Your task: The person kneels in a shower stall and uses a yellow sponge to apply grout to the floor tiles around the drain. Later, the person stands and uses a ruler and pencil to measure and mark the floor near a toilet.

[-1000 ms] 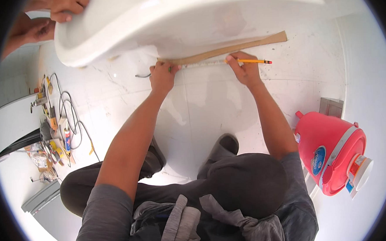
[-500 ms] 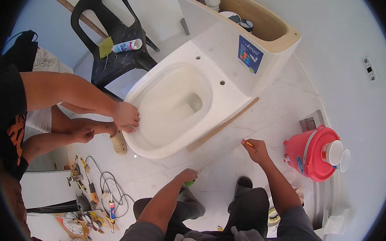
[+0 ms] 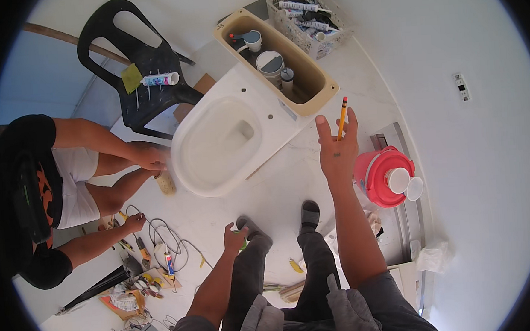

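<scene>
The raised right hand (image 3: 338, 151) pinches a light, stiff yellow pencil (image 3: 341, 117) at its lower end, best gripped mid-shaft; the left hand (image 3: 235, 238) curls around something green.

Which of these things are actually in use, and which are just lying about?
In use:
pencil in the right hand
small green thing in the left hand
toilet

Lying about:
black chair
red jug
basket of tubes
floor tools
</scene>
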A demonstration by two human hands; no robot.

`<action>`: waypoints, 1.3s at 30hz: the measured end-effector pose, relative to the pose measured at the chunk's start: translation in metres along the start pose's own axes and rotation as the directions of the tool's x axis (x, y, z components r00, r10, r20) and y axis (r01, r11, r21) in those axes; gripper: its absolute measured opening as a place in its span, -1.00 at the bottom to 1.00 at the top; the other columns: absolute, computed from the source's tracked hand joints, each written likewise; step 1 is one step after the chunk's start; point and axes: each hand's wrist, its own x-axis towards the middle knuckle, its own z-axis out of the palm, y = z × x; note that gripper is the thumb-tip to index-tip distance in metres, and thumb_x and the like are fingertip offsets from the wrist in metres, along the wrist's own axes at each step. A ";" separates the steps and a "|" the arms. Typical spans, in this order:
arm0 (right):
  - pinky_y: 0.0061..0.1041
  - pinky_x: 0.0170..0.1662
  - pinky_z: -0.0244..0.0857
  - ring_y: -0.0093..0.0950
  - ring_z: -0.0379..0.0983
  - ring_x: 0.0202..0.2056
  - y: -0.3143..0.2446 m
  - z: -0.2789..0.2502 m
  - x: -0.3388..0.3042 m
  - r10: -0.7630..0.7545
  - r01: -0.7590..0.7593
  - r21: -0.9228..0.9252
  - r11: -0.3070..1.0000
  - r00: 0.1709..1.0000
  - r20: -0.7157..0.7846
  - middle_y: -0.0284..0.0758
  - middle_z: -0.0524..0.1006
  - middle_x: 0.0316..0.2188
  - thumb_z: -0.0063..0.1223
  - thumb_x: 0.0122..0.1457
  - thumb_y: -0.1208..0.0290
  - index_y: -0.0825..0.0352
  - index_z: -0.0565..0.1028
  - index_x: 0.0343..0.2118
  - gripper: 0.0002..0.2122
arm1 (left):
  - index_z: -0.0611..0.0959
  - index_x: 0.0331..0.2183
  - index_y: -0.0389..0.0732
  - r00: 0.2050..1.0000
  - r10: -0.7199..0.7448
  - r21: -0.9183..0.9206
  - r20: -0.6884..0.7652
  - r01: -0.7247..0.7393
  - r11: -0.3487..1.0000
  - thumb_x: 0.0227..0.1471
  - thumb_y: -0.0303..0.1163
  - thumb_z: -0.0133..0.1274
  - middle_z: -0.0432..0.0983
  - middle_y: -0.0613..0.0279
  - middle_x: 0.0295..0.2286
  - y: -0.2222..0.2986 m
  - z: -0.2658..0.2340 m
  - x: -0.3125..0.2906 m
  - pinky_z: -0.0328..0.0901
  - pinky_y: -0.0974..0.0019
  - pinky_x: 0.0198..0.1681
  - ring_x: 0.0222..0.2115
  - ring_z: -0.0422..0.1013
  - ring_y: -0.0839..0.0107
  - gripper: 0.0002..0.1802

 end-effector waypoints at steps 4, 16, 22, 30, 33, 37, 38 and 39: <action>-0.21 -0.10 0.44 0.00 0.58 -0.24 -0.033 0.024 0.046 -0.052 0.062 -0.391 0.918 0.998 0.037 0.16 0.54 -0.15 0.18 0.07 -0.23 0.54 0.09 0.31 -0.01 | 0.61 -0.11 -0.32 0.926 -0.280 -0.463 -0.253 0.138 0.876 0.00 0.44 0.07 0.50 0.07 -0.26 0.048 -0.080 0.053 0.29 0.21 -0.08 -0.24 0.39 0.28 -0.09; -0.55 -0.50 0.46 -0.44 0.57 -0.57 -0.027 0.054 0.054 0.086 -0.082 -0.077 0.994 0.995 0.051 -0.13 0.59 -0.33 0.19 0.00 0.23 0.58 0.18 0.24 -0.22 | 0.71 -0.39 -0.37 0.981 -0.156 0.036 -0.117 0.161 0.986 -0.23 0.19 0.29 0.62 0.07 -0.45 0.095 -0.154 0.198 0.36 0.21 -0.20 -0.38 0.54 0.21 -0.30; -0.54 -0.49 0.49 -0.41 0.58 -0.56 -0.031 0.047 0.075 -0.013 0.025 -0.134 0.991 0.996 0.089 -0.13 0.59 -0.34 0.22 -0.02 0.22 0.64 0.18 0.22 -0.19 | 0.67 -0.40 -0.45 0.972 -0.185 0.026 -0.143 0.191 0.981 -0.23 0.03 0.34 0.59 0.07 -0.47 0.084 -0.129 0.161 0.37 0.20 -0.33 -0.47 0.50 0.26 -0.37; -0.61 -0.57 0.40 -0.55 0.53 -0.51 -0.039 0.047 0.137 -0.113 0.185 -0.191 0.964 0.935 0.335 -0.25 0.59 -0.40 0.25 0.01 0.19 0.48 0.47 -0.03 -0.47 | 0.67 -0.24 -0.40 0.940 -0.335 -0.405 0.058 0.329 0.853 -0.12 -0.07 0.35 0.59 0.14 -0.37 0.049 -0.011 0.042 0.38 0.23 -0.32 -0.41 0.49 0.34 -0.43; -0.68 -0.63 0.21 -0.66 0.42 -0.59 -0.047 0.055 0.151 -0.165 0.289 -0.222 0.931 0.878 0.450 -0.34 0.57 -0.46 0.23 0.06 0.13 0.43 0.49 -0.03 -0.49 | 0.63 -0.10 -0.39 0.913 -0.371 -0.568 0.170 0.398 0.720 -0.08 -0.08 0.36 0.60 0.16 -0.24 0.049 0.053 -0.019 0.38 0.24 -0.22 -0.31 0.49 0.34 -0.37; -0.67 -0.51 0.29 -0.59 0.49 -0.51 -0.056 0.076 0.165 -0.189 0.401 -0.225 0.888 0.764 0.617 -0.32 0.59 -0.42 0.28 0.06 0.10 0.43 0.48 0.01 -0.44 | 0.62 -0.11 -0.30 0.712 -0.550 -0.600 0.435 0.685 0.413 -0.03 -0.05 0.34 0.56 0.20 -0.31 0.066 0.139 -0.082 0.34 0.23 -0.28 -0.36 0.44 0.41 -0.41; -0.65 -0.46 0.31 -0.59 0.50 -0.47 -0.057 0.082 0.170 -0.201 0.443 -0.257 0.859 0.753 0.627 -0.32 0.59 -0.40 0.27 0.07 0.09 0.42 0.48 0.02 -0.45 | 0.62 -0.09 -0.28 0.669 -0.580 -0.561 0.465 0.729 0.392 0.00 -0.05 0.33 0.55 0.22 -0.28 0.076 0.158 -0.093 0.35 0.22 -0.27 -0.35 0.45 0.40 -0.42; -0.64 -0.41 0.33 -0.58 0.51 -0.43 -0.057 0.089 0.175 -0.162 0.460 -0.321 0.828 0.743 0.649 -0.31 0.59 -0.38 0.26 0.09 0.09 0.42 0.48 0.02 -0.45 | 0.60 -0.06 -0.26 0.744 -0.501 -0.691 0.443 0.639 0.339 0.02 -0.05 0.31 0.55 0.23 -0.24 0.085 0.175 -0.106 0.36 0.21 -0.23 -0.32 0.46 0.38 -0.42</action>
